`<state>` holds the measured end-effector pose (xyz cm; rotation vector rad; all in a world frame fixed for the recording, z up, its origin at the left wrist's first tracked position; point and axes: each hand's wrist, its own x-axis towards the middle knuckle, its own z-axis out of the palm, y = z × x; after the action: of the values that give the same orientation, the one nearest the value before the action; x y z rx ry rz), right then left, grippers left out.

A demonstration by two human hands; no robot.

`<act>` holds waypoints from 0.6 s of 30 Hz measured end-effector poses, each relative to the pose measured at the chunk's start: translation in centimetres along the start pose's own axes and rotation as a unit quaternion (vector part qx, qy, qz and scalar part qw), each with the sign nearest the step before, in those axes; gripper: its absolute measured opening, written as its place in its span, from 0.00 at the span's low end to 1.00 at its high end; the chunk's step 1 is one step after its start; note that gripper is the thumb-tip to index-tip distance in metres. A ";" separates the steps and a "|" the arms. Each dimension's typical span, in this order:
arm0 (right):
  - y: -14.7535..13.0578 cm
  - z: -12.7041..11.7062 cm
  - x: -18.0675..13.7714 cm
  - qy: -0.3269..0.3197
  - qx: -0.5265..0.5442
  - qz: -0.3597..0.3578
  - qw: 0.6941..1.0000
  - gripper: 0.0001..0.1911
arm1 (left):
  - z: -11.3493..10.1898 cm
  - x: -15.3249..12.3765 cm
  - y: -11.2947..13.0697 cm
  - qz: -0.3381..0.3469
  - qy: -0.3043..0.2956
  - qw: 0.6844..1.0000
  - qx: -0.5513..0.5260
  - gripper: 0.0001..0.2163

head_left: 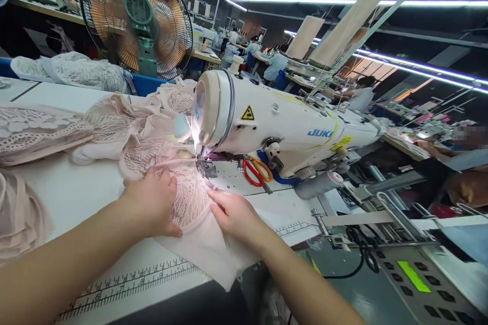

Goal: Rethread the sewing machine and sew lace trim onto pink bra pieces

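Observation:
Pale pink lace fabric [192,198] lies under the needle area of a white sewing machine [290,122], with a plain panel hanging over the table's front edge. My left hand [152,203] rests on the lace left of the needle, thumb apart from the fingers and pressing the cloth flat. To the right of the needle, my right hand [234,216] pinches the fabric's edge between thumb and forefinger. Light from the machine head falls on the stitching spot. Red-handled scissors [252,171] lie on the machine bed behind my right hand, beside an orange handle [264,168].
More pink lace pieces [114,127] spread across the table at left. A large fan [137,15] stands behind. A grey thread cone [319,185] lies right of the machine. A control panel [415,279] sits lower right. Other people work at machines farther back.

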<state>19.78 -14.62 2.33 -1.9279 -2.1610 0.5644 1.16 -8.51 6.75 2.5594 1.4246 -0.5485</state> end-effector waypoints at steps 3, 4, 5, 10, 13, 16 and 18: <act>-0.2 -0.2 0.5 -0.007 -0.009 0.009 1.000 0.21 | 0.0 1.1 -1.0 -0.012 -0.018 1.000 0.001 0.44; -0.2 -0.3 0.7 -0.010 -0.015 0.011 1.000 0.21 | -0.1 1.4 -1.5 -0.010 -0.017 1.000 0.004 0.44; -0.3 -0.3 1.0 -0.012 -0.023 0.012 1.000 0.21 | -0.1 1.7 -2.0 -0.007 -0.015 1.000 0.006 0.45; -1.2 -0.8 2.1 -0.050 -0.080 0.033 0.995 0.23 | -0.4 2.8 -4.1 -0.005 0.022 1.000 -0.005 0.47; -1.8 -1.0 2.4 -0.071 -0.118 0.048 0.989 0.24 | -0.5 3.1 -4.7 -0.029 0.030 0.999 -0.015 0.46; -2.2 -1.1 2.4 -0.082 -0.143 0.046 0.985 0.26 | -0.3 3.6 -5.1 -0.036 0.039 0.998 -0.020 0.44; -2.2 -1.0 2.3 -0.085 -0.147 0.042 0.985 0.27 | -0.2 3.8 -5.3 -0.028 0.051 0.998 -0.018 0.42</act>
<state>17.82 -12.35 3.83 -2.2023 -2.3941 0.4595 -1.45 -2.57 5.67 2.5613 1.5280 -0.4017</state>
